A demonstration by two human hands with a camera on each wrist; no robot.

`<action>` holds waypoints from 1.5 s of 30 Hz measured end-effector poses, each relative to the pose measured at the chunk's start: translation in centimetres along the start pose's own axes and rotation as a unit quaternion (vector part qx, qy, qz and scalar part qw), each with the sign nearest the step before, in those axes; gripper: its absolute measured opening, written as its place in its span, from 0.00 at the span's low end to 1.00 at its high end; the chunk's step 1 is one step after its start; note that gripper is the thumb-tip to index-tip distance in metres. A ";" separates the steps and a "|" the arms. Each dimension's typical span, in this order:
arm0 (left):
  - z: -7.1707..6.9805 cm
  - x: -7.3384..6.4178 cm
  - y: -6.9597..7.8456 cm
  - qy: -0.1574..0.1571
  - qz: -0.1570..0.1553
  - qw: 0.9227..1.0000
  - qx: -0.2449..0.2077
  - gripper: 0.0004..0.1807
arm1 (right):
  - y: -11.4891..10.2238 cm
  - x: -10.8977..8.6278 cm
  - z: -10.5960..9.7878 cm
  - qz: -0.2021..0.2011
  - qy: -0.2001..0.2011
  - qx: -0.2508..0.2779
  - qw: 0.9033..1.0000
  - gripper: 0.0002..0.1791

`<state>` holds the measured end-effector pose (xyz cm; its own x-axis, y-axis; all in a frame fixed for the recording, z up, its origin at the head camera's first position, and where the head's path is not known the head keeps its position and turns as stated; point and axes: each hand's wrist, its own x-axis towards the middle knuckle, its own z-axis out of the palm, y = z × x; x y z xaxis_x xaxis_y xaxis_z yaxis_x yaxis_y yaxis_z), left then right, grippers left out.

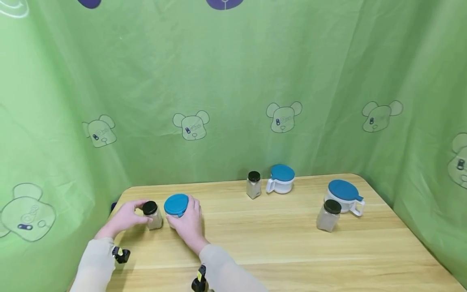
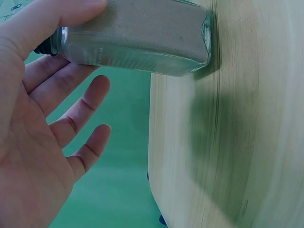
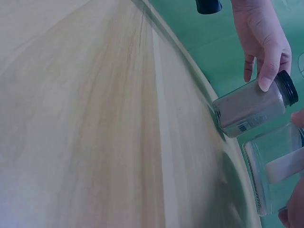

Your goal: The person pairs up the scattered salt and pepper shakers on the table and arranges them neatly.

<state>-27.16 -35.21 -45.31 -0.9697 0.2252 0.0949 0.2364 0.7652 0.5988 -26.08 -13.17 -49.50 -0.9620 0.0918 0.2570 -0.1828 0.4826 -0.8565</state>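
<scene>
At the table's left side, my left hand (image 1: 124, 220) grips a clear square seasoning jar (image 1: 155, 220) with a black lid. The thumb lies on one side of the jar and the first fingers on the other, while two fingers stand free in the left wrist view. Greyish powder (image 2: 142, 31) fills much of this jar. Just to its right, my right hand (image 1: 190, 222) holds a blue-lidded seasoning pot (image 1: 176, 204) from the right and front. Clear walls and a white handle (image 3: 287, 166) of this pot show in the right wrist view. Both containers stand upright, side by side.
Near the back edge stand another black-lidded jar (image 1: 253, 185) and a white-handled pot (image 1: 282, 179) with a blue lid. At the right, a third jar (image 1: 328, 217) stands before a larger-looking blue-lidded pot (image 1: 343, 190). A green curtain (image 1: 233, 81) surrounds the wooden table (image 1: 262, 247).
</scene>
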 end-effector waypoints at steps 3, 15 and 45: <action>-0.1 0.2 -0.2 -0.002 -0.007 1.000 -0.003 0.35 | 0.0 0.1 0.3 0.000 0.000 -0.007 1.000 0.50; -0.5 0.5 -0.7 -0.008 -0.007 1.000 -0.003 0.33 | -0.3 -0.3 1.4 0.004 0.016 -0.006 1.000 0.50; -1.0 0.6 -1.1 -0.053 -0.021 0.997 -0.060 0.34 | -0.8 -2.7 4.1 0.052 0.097 -0.016 0.994 0.52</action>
<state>-28.10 -36.51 -45.14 -0.9651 0.2615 -0.0131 0.1800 0.6991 0.6920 -24.16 -17.43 -51.33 -0.9178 0.3071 0.2517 -0.0746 0.4891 -0.8690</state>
